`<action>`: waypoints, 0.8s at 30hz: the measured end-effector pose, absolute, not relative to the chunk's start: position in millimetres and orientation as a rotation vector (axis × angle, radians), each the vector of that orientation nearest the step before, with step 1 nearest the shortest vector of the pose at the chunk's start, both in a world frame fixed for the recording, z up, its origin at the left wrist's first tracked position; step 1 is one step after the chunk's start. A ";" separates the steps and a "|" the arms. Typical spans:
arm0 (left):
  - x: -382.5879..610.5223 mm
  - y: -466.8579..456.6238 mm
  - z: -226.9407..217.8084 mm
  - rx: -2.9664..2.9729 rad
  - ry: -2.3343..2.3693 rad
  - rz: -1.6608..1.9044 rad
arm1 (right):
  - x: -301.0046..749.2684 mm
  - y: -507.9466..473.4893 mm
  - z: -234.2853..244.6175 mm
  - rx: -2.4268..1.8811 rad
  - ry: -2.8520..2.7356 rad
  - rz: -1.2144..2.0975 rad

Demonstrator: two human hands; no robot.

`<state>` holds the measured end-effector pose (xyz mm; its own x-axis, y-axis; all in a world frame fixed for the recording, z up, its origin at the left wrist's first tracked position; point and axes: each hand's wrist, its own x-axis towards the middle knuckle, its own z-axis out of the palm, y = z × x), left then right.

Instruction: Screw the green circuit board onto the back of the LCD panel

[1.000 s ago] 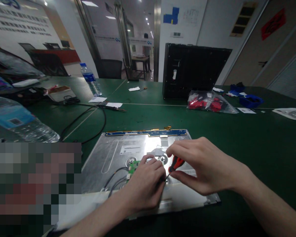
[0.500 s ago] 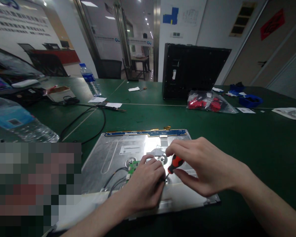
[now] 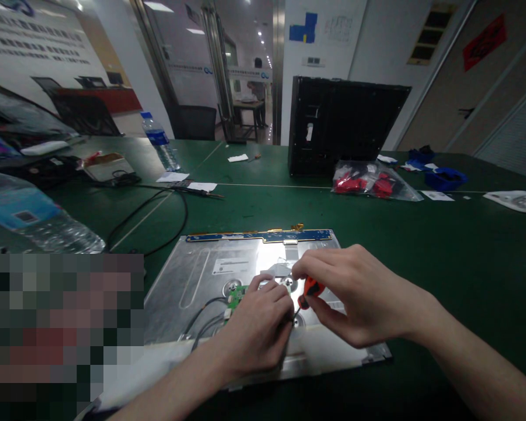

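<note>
A metal-backed display panel [image 3: 197, 263] lies on the table in front of me, a blue strip circuit board [image 3: 241, 237] along its far edge. My right hand [image 3: 355, 295] grips a screwdriver [image 3: 312, 289] with a red and black handle, fingers and thumb around it. The shaft slants down and left, and its tip is hidden beside my left hand. My left hand [image 3: 263, 324] rests with curled fingers over a small green circuit board [image 3: 235, 295], covering most of it. Whatever its fingers pinch is hidden. Dark cables [image 3: 206, 307] run out from the green board.
Behind the panel stand a large black casing [image 3: 342, 126] and a plastic bag with red parts [image 3: 368, 182]. Water bottles [image 3: 160, 143] and a black cable [image 3: 186, 216] are to the left. Blue items [image 3: 447, 178] lie far right. A person [image 3: 258, 93] is beyond the glass door.
The screwdriver handle has turned slightly in my right hand, which has shifted a little to the left. My left hand and the panel stay in place.
</note>
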<state>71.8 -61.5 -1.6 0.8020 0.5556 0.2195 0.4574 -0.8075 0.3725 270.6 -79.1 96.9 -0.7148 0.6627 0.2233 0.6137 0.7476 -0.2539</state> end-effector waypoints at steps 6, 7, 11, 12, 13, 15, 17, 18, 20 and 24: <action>71.9 -62.3 -2.1 2.708 0.789 0.452 | 271.2 -76.1 91.5 -1.043 -2.640 0.067; 71.9 -62.3 -2.4 2.711 0.788 0.447 | 271.6 -76.1 92.4 -1.040 -2.651 0.065; 72.1 -62.0 -2.9 2.711 0.781 0.460 | 272.6 -78.3 99.3 -1.004 -2.686 0.180; 72.2 -61.9 -2.8 2.706 0.780 0.460 | 272.3 -78.9 100.2 -0.998 -2.689 0.213; 72.2 -61.8 -2.7 2.700 0.777 0.455 | 271.8 -79.2 100.2 -0.996 -2.690 0.231; 72.4 -61.6 -2.5 2.691 0.778 0.450 | 270.6 -79.0 97.9 -1.003 -2.672 0.195; 72.5 -61.5 -2.4 2.693 0.784 0.459 | 269.6 -77.8 94.1 -0.999 -2.644 0.108; 72.4 -61.5 -2.4 2.697 0.786 0.463 | 269.5 -77.1 92.5 -0.994 -2.635 0.071; 72.3 -61.6 -2.4 2.706 0.783 0.463 | 270.1 -76.3 91.4 -0.977 -2.638 0.037; 72.1 -61.4 -2.3 2.702 0.781 0.453 | 271.6 -78.3 96.8 -0.991 -2.673 0.163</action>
<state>72.1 -61.4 -2.3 0.8035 0.5546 0.2165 0.4629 -0.8106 0.3587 271.6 -78.3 96.8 -0.7234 0.6528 0.2250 0.6205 0.7575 -0.2027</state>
